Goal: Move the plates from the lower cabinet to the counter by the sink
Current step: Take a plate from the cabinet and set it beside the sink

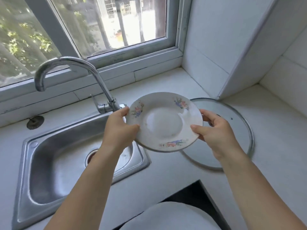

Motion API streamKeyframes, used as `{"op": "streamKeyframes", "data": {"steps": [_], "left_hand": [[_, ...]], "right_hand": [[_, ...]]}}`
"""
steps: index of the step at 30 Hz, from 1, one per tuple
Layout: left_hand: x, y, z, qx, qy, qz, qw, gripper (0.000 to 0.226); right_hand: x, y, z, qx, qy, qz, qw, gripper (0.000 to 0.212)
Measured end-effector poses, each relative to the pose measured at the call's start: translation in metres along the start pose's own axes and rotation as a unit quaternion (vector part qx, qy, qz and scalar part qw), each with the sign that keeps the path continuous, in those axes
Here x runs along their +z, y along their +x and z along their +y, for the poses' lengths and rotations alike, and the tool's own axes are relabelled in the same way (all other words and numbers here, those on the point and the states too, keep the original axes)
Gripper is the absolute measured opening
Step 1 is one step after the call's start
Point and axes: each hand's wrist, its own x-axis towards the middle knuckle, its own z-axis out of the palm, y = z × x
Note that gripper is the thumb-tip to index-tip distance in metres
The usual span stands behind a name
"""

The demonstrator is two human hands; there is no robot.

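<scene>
counter (166, 180): both hands grip plate (163, 122).

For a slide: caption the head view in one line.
Left hand and right hand grip a floral plate above the counter by the sink, partly over a glass lid.

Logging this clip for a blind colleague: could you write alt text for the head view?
The left hand and right hand hold a floral plate by its rim above the counter, just right of the sink, over a glass lid lying flat. A faucet and window are behind.
</scene>
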Motion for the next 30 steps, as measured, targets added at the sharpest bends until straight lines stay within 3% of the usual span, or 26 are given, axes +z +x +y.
{"op": "streamKeyframes", "data": {"steps": [4, 11, 30], "left_hand": [[0.021, 0.032, 0.012, -0.023, 0.023, 0.014, 0.999, 0.055], [0.053, 0.096, 0.036, -0.014, 0.073, 0.001, 0.997, 0.05], [0.153, 0.276, 0.025, -0.08, 0.05, -0.024, 0.995, 0.043]], "right_hand": [[-0.002, 0.042, -0.003, 0.014, 0.006, -0.02, 1.0, 0.049], [-0.005, 0.115, -0.01, 0.026, 0.015, -0.012, 0.999, 0.045], [0.008, 0.317, 0.007, 0.064, -0.042, 0.014, 0.997, 0.041]]}}
